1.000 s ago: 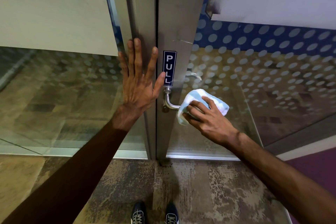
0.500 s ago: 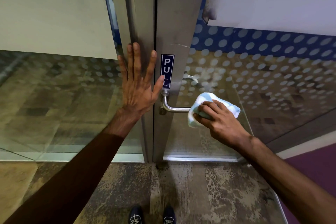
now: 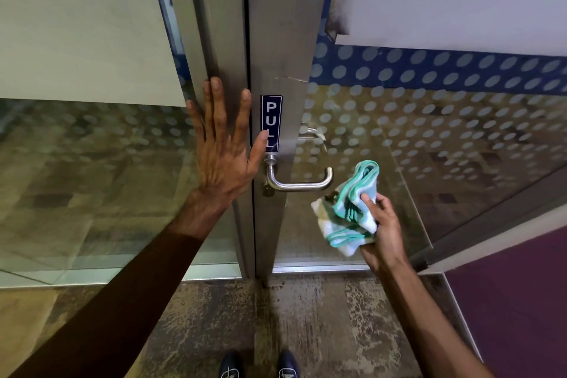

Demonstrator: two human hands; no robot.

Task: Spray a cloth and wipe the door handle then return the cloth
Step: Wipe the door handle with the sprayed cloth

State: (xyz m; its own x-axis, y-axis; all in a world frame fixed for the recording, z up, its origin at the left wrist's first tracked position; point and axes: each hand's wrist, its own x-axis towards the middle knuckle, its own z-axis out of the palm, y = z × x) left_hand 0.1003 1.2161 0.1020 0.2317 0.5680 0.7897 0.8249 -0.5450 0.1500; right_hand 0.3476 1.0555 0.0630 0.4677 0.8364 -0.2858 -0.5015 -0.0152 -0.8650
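On the left side of the door, the left hand (image 3: 225,156) is pressed flat against the metal frame (image 3: 214,40), fingers spread and pointing up, so that grip is wide open with nothing in it. Its thumb tip overlaps the bottom of the blue PULL sign (image 3: 271,123), which sits on the door's metal edge just above the handle's base.

Next over is the door handle (image 3: 299,179), a brushed steel lever that runs out to the right and curves back at its end. It's bare right now, nothing touching it.

Just right of and a bit below the handle's end, the right hand (image 3: 385,230) has the cloth (image 3: 349,209) bunched up, fingers and thumb closed around it. It's a white and teal cloth, folded over on itself, close to the handle but clear of it.

Down at the bottom edge you can see the toes of two dark shoes (image 3: 259,367) on the worn floor (image 3: 322,316).
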